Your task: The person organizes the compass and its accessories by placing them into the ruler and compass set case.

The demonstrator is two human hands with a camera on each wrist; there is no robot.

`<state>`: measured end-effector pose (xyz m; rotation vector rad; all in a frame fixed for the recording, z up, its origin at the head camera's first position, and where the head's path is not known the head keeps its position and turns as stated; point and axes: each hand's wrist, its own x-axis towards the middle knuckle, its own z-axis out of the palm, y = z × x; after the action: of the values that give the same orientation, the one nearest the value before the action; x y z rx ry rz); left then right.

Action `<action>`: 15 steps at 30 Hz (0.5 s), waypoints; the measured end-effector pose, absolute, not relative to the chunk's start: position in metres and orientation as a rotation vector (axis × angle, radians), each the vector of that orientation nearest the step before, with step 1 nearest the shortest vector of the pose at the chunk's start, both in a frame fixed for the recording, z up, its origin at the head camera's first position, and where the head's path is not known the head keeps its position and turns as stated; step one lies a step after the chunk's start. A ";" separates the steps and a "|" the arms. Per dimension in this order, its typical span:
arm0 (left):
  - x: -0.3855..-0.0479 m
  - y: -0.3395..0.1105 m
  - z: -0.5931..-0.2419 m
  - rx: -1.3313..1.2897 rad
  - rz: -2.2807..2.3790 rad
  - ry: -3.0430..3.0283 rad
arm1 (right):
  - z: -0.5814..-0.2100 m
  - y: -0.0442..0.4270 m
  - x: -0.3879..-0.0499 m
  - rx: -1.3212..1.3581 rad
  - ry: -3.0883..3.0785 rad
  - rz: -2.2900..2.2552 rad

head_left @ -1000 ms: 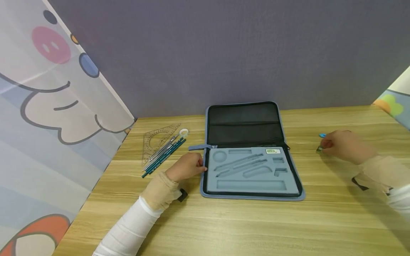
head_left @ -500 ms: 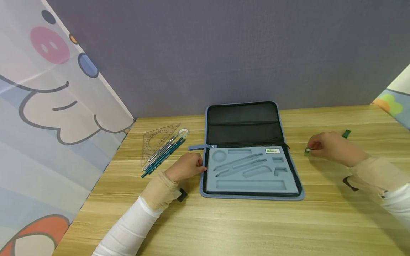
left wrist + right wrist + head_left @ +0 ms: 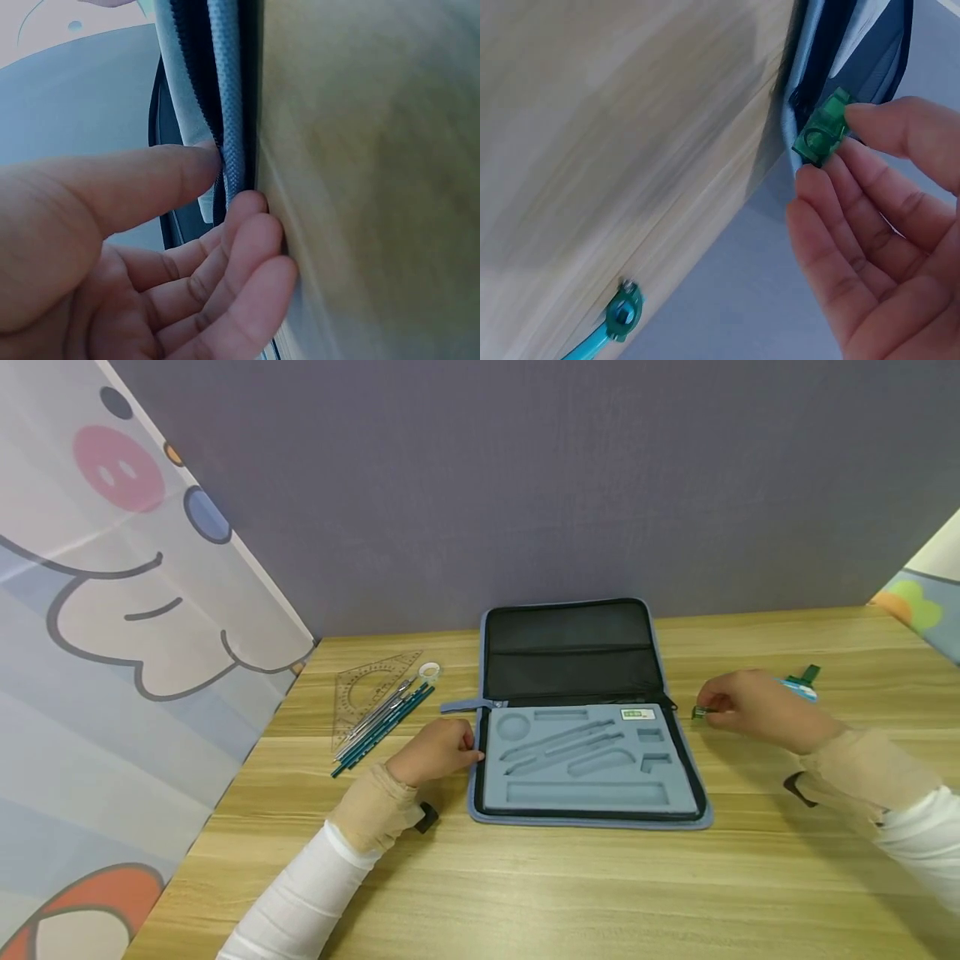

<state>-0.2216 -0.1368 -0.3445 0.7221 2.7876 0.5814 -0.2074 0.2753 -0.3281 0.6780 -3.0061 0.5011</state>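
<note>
My left hand [image 3: 438,750] pinches the left edge of an open blue zip case [image 3: 592,821]. In the left wrist view the thumb lies on the zip side of the case edge [image 3: 229,97], the fingers curled at its outer side. My right hand [image 3: 765,706], just right of the case, holds a small translucent green pencil sharpener [image 3: 701,712] between thumb and fingers. The right wrist view shows this sharpener [image 3: 823,129] close to the case's edge. The case's grey-blue foam insert [image 3: 600,770] has several shaped recesses, with a white-and-green eraser [image 3: 638,714] at its top right.
Left of the case lie a clear set square [image 3: 352,681], several dark teal pencils [image 3: 386,731], metal drawing tools [image 3: 378,714] and a small white ring [image 3: 430,672]. Behind my right hand lie a green piece [image 3: 808,674] and a light blue one [image 3: 799,690].
My right hand has moved left toward the case with the sharpener, uncovering the green and light blue pieces behind it. My left hand has stayed on the case edge.
</note>
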 end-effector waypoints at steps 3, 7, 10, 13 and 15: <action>-0.222 -0.138 -0.345 0.723 0.580 2.790 | -0.328 0.270 -0.206 0.705 -3.013 0.546; -0.222 -0.138 -0.345 0.731 0.576 2.792 | -0.328 0.263 -0.204 0.741 -2.992 0.562; -0.222 -0.138 -0.345 0.744 0.579 2.790 | -0.329 0.260 -0.203 0.753 -2.980 0.564; -0.222 -0.138 -0.344 0.744 0.583 2.788 | -0.329 0.257 -0.201 0.777 -2.959 0.581; -0.221 -0.138 -0.344 0.741 0.582 2.790 | -0.330 0.255 -0.200 0.787 -2.945 0.585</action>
<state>-0.2212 -0.1376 -0.3438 0.7411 2.7904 0.5820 -0.1999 0.2546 -0.3295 0.7866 -2.9451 0.5846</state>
